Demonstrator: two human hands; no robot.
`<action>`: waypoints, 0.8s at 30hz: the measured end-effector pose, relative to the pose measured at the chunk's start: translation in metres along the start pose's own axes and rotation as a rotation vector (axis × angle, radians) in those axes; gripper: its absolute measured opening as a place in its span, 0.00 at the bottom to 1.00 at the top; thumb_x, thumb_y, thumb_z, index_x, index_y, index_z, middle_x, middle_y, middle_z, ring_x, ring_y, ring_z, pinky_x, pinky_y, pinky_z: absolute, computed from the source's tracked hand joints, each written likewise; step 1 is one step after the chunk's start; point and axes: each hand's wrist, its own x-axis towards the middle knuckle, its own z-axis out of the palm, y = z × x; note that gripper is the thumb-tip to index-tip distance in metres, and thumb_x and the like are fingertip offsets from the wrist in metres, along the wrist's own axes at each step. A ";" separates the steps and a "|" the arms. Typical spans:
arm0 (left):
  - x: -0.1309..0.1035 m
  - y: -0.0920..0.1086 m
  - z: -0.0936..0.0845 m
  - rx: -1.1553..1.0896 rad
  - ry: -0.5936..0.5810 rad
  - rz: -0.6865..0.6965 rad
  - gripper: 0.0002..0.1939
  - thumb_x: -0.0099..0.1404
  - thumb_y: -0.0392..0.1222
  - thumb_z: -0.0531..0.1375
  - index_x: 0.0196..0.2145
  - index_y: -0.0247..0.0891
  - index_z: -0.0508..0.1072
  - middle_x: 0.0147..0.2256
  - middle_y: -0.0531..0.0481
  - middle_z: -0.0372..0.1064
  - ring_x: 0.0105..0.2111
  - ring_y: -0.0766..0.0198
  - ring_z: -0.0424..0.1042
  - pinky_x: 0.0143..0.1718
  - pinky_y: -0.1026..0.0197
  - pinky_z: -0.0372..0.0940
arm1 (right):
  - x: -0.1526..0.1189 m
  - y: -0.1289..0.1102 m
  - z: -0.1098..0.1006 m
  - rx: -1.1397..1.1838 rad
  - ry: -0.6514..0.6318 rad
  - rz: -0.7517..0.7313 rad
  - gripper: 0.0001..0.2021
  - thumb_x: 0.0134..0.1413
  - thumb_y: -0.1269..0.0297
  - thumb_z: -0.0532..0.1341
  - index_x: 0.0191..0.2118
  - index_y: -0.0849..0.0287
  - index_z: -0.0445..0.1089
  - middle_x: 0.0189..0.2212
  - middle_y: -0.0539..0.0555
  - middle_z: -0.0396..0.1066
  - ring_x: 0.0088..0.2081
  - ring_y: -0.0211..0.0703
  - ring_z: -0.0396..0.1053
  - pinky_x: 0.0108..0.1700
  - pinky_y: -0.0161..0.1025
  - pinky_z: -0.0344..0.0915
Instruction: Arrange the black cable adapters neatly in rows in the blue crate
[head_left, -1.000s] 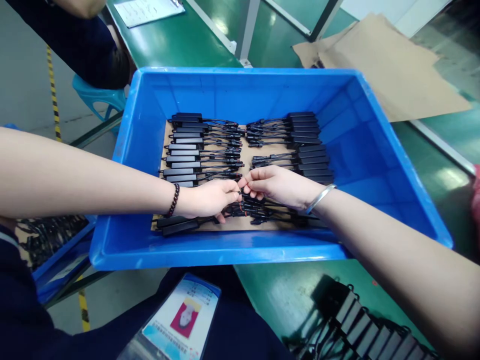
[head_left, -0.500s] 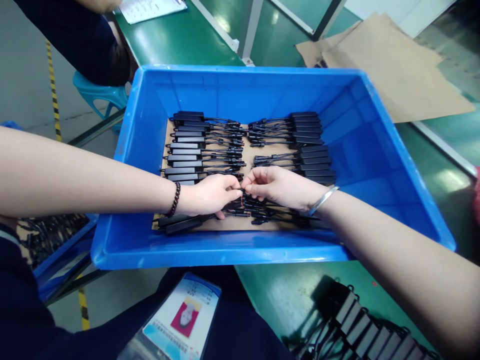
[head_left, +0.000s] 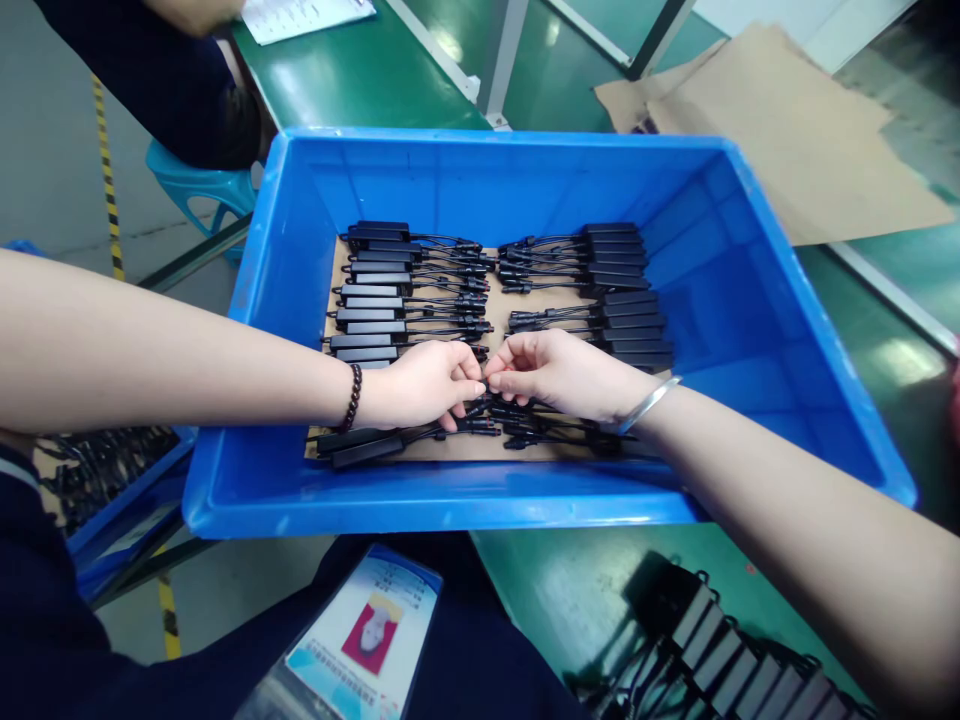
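Both hands meet over the middle of a blue bin (head_left: pixel 450 512). My left hand (head_left: pixel 435 385), with a dark beaded bracelet at the wrist, has thumb and index finger pinched. My right hand (head_left: pixel 551 375), wearing a silver bangle, pinches close beside it. Whatever is between the fingertips is too small to make out. Below and around them, black modules with cables lie in a left row (head_left: pixel 367 315) and a right row (head_left: pixel 630 325) on brown cardboard (head_left: pixel 536 299), connectors pointing to the centre. Two modules (head_left: pixel 367 450) lie nearest the front wall, slightly slanted.
More black modules (head_left: pixel 724 660) stand on the green table (head_left: pixel 540 570) at lower right. Brown sheets (head_left: pixel 772 140) lie at upper right. A second bin of cables (head_left: pixel 97 470) is at left. A seated person's dark sleeve (head_left: pixel 165 80) shows at upper left, by a blue stool (head_left: pixel 202 190).
The reddish strand that hung below my fingertips no longer shows. My left fingers have shifted slightly; both hands stay pinched together in nearly the same place.
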 end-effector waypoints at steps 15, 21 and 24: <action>0.003 -0.004 -0.004 0.025 -0.024 0.109 0.08 0.54 0.42 0.58 0.31 0.36 0.70 0.24 0.52 0.68 0.23 0.69 0.68 0.24 0.68 0.63 | -0.002 -0.003 -0.002 -0.263 -0.007 -0.001 0.03 0.45 0.68 0.58 0.28 0.62 0.67 0.21 0.49 0.67 0.22 0.31 0.61 0.22 0.28 0.56; -0.001 -0.001 -0.002 0.009 -0.050 0.096 0.08 0.52 0.40 0.59 0.31 0.35 0.70 0.24 0.51 0.69 0.23 0.70 0.67 0.26 0.67 0.63 | -0.001 -0.002 0.001 -0.299 -0.065 0.085 0.03 0.44 0.68 0.58 0.27 0.61 0.66 0.20 0.49 0.67 0.20 0.32 0.60 0.22 0.29 0.55; -0.002 0.002 -0.003 -0.037 -0.048 0.094 0.08 0.53 0.39 0.59 0.33 0.34 0.69 0.24 0.51 0.69 0.23 0.71 0.67 0.25 0.68 0.63 | 0.002 0.005 -0.001 -0.280 -0.085 0.080 0.03 0.44 0.68 0.59 0.27 0.61 0.67 0.21 0.49 0.67 0.21 0.32 0.61 0.23 0.29 0.56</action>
